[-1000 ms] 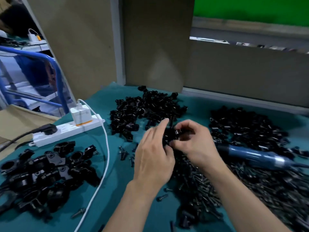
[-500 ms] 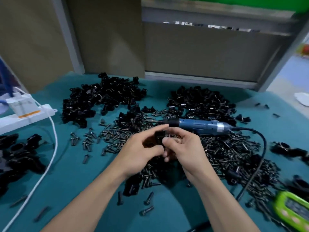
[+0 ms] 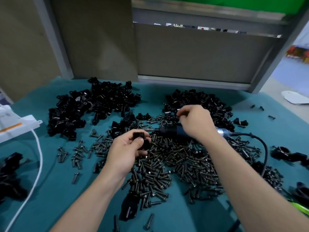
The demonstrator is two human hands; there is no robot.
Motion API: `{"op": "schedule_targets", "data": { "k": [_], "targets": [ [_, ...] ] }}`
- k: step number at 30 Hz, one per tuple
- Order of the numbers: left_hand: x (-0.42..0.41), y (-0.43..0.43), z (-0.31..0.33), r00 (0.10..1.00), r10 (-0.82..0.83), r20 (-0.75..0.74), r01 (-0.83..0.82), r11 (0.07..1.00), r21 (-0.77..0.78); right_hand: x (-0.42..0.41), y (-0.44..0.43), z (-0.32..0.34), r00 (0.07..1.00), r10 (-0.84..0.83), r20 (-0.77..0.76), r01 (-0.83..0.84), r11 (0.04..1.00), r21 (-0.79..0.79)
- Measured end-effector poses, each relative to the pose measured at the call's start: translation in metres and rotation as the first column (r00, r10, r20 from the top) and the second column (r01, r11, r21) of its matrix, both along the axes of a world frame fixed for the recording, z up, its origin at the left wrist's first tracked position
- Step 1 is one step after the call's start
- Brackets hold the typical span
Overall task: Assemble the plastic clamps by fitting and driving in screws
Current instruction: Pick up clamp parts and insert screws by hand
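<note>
My left hand (image 3: 128, 149) grips a black plastic clamp (image 3: 139, 138) just above the big heap of dark screws (image 3: 167, 163) on the teal mat. My right hand (image 3: 195, 121) hovers farther back with curled fingers, its fingertips at the near edge of the right pile of black clamp parts (image 3: 202, 101). Whether they pinch a piece is unclear. Under that hand lies the blue electric screwdriver (image 3: 178, 131), its tip pointing left toward the clamp. A second pile of clamp parts (image 3: 93, 106) lies at the back left.
A white power strip (image 3: 20, 125) and its white cable (image 3: 38, 164) sit at the left, above finished clamps (image 3: 10, 174). The screwdriver's black cord (image 3: 265, 153) loops right, past more clamps (image 3: 287, 154). A green object (image 3: 301, 208) shows at the right edge. Panels wall the back.
My right hand has let go of the clamp and moved back-right over the screwdriver to the right pile. My left hand keeps the clamp alone. The view shifted right.
</note>
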State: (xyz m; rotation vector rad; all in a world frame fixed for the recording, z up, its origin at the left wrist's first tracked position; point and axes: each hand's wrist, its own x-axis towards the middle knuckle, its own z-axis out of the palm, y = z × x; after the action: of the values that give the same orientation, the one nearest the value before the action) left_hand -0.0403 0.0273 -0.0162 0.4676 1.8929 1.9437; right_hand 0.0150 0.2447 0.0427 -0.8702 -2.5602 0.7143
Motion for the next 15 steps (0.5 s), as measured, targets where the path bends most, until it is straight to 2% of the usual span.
{"op": "schedule_targets", "data": {
  "k": [1,3,5,8,11,13,15],
  "targets": [
    [0.0,0.0,-0.001,1.0,-0.008,0.002,0.008,1.0,-0.013,-0.014,0.014,0.002,0.984,0.014,0.175,-0.023,0.998,0.053],
    [0.001,0.001,-0.002,0.999,-0.033,-0.014,0.032,0.999,-0.04,-0.036,0.036,0.001,0.878,0.028,0.478,-0.106,0.985,0.136],
    [0.0,0.003,-0.003,0.999,-0.037,-0.029,0.035,0.997,-0.064,-0.048,0.048,0.0,0.809,0.029,0.587,-0.18,0.963,0.201],
    [-0.004,0.004,-0.005,0.998,-0.034,-0.046,0.029,0.994,-0.106,-0.053,0.057,-0.009,0.854,0.008,0.52,-0.131,0.971,0.199],
    [-0.006,0.002,-0.006,0.998,-0.029,-0.059,0.02,0.991,-0.136,-0.045,0.054,-0.015,0.928,-0.018,0.373,-0.049,0.984,0.17],
    [-0.004,0.001,-0.007,0.997,-0.034,-0.076,0.022,0.989,-0.149,-0.033,0.045,-0.009,0.977,-0.034,0.209,0.01,0.993,0.117],
    [-0.003,0.0,-0.006,0.994,-0.046,-0.101,0.032,0.989,-0.141,-0.017,0.026,-0.002,0.997,-0.055,-0.045,0.051,0.995,-0.085]
  ]
}}
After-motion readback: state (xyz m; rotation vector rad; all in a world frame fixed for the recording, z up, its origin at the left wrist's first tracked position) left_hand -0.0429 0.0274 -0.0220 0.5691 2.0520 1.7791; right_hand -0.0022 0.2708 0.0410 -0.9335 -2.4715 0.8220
